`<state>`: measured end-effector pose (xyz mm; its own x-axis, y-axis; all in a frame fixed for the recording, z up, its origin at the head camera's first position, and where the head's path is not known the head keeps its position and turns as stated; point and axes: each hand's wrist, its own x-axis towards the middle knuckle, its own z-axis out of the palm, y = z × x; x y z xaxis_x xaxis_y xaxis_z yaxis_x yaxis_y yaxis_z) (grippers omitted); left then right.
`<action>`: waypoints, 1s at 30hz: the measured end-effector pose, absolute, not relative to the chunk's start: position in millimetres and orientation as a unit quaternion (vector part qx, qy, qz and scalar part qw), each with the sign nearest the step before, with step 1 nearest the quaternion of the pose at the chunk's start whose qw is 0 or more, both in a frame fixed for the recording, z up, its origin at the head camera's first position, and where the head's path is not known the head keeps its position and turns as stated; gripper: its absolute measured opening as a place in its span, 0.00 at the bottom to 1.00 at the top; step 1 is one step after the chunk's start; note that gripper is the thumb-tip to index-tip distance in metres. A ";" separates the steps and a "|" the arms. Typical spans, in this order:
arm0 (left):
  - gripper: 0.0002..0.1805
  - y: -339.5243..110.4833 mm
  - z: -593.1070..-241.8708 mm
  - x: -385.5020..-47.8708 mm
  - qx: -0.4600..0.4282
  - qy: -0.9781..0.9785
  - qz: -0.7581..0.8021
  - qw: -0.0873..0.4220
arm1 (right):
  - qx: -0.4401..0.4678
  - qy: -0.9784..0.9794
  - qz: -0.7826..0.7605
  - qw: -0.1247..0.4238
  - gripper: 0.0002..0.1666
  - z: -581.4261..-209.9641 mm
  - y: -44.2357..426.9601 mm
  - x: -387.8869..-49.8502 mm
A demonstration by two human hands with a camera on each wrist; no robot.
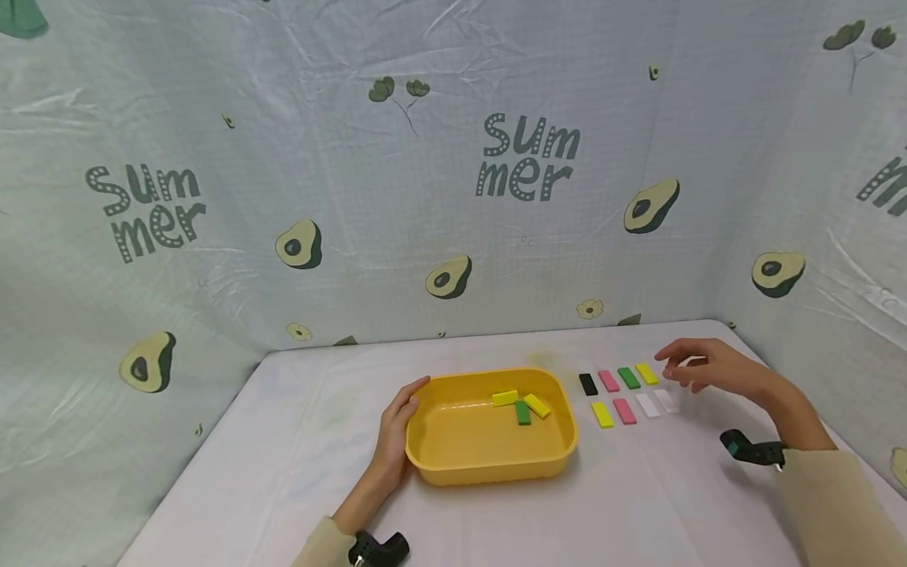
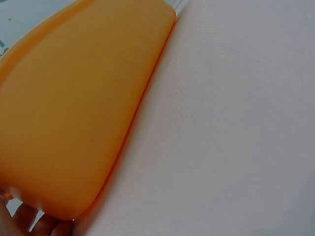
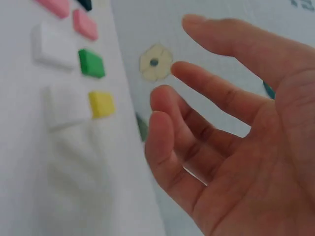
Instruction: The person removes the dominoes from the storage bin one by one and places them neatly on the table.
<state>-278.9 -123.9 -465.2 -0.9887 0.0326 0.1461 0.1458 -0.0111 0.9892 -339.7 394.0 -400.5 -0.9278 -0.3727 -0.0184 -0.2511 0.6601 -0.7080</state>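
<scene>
My left hand [image 1: 391, 431] holds the left side of a yellow plastic tub [image 1: 489, 475], its fingers lying along the outer wall near the back left corner. In the left wrist view the tub's wall [image 2: 74, 98] hides part of that hand. Inside the tub lie two yellow blocks [image 1: 505, 398] and a green block [image 1: 523, 413]. My right hand [image 1: 719, 368] hovers with loosely bent fingers and nothing in its grasp. It is nearest a yellow block [image 1: 646, 374] and a white block [image 1: 666, 401] at the right end of two rows.
The back row also has black [image 1: 588, 384], pink [image 1: 608, 381] and green [image 1: 628, 378] blocks. Yellow [image 1: 602, 415], pink [image 1: 624, 411] and white [image 1: 647, 405] ones lie in front. A white cloth covers the table [image 1: 298, 472]; printed curtains [image 1: 354, 197] stand behind and at both sides.
</scene>
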 end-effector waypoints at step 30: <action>0.25 -128.0 -466.7 -276.6 -0.076 -0.702 -0.706 0.044 | -0.296 0.861 -0.409 0.057 0.16 -342.7 193.2 -312.5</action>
